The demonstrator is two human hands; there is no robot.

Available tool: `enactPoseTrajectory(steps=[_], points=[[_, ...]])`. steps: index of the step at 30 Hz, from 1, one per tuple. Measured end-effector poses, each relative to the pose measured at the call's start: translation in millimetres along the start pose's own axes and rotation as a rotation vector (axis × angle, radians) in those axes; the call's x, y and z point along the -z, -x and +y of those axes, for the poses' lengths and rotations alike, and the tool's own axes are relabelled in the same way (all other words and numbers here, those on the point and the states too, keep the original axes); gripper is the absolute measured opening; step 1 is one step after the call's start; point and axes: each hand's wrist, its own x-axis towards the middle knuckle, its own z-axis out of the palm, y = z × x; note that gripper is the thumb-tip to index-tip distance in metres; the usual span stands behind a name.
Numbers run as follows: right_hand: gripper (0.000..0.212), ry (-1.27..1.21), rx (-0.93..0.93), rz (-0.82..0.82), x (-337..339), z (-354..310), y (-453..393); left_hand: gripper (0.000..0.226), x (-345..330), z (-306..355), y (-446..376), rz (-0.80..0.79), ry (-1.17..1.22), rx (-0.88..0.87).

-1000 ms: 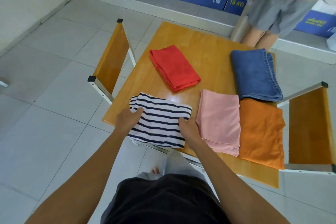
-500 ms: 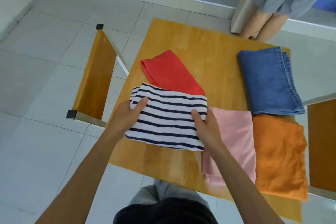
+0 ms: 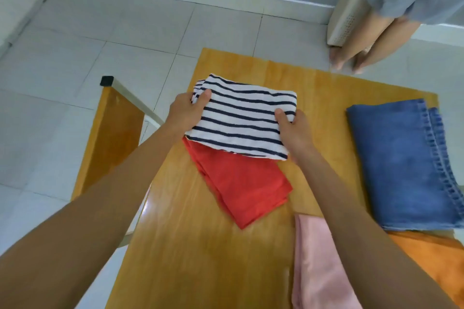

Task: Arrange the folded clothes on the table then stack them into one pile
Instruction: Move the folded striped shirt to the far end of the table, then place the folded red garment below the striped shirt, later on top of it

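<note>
1. Head view: the folded striped shirt (image 3: 241, 118) sits between both hands, over the far part of the wooden table (image 3: 200, 258), and its near edge overlaps the far end of the folded red garment (image 3: 241, 183)
2. The left hand (image 3: 187, 113) grips the shirt's left edge, with the thumb on top of the fabric and the fingers hidden beneath it
3. The right hand (image 3: 293, 133) grips the shirt's right side in the same way, thumb pressed on top near the far right corner
4. The red garment lies angled on the table between the two forearms, its far end hidden under the shirt
5. The folded blue jeans (image 3: 401, 165) lie well to the right of the right hand; the pink garment (image 3: 319, 266) and the orange garment (image 3: 439, 261) lie nearer the person, partly covered by the right forearm
6. A wooden chair (image 3: 110, 138) stands just left of the table, and another person's legs (image 3: 364, 42) stand beyond its far edge
</note>
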Motion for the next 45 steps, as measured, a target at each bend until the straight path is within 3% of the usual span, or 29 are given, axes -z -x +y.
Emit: enactPoseTrajectory(steps=[8,12,18,22,27,30,34,38,42,45], points=[[0.037,0.044,0.058,0.078,-18,-45,-100,0.061,-11,38,-105,0.044,0.042,-0.072],[0.041,0.208,0.060,0.084,-26,-28,-117,0.057,-27,19,-130,0.082,-0.164,-0.067],[0.039,0.205,0.065,0.147,-25,-18,-114,0.055,-36,4,-123,0.168,-0.152,-0.124],[0.036,0.290,0.093,0.149,-18,-19,-93,0.059,-33,1,-99,0.218,0.046,-0.063],[0.043,0.382,0.078,0.243,4,14,-29,0.042,-43,-20,-46,0.383,0.197,0.050],[0.037,0.406,0.010,0.286,20,39,27,0.031,-48,-41,-14,0.300,0.026,-0.047],[0.035,0.374,-0.125,0.249,29,57,103,0.034,-43,-63,15,0.035,-0.271,-0.208],[0.060,0.503,-0.297,0.057,27,76,146,0.049,-26,-76,41,-0.062,-0.307,-0.174],[0.075,0.612,-0.335,0.106,13,74,158,0.074,-15,-90,75,-0.160,-0.378,-0.035],[0.076,0.584,-0.311,0.116,-4,67,161,0.071,-10,-111,103,-0.165,-0.378,-0.010]])
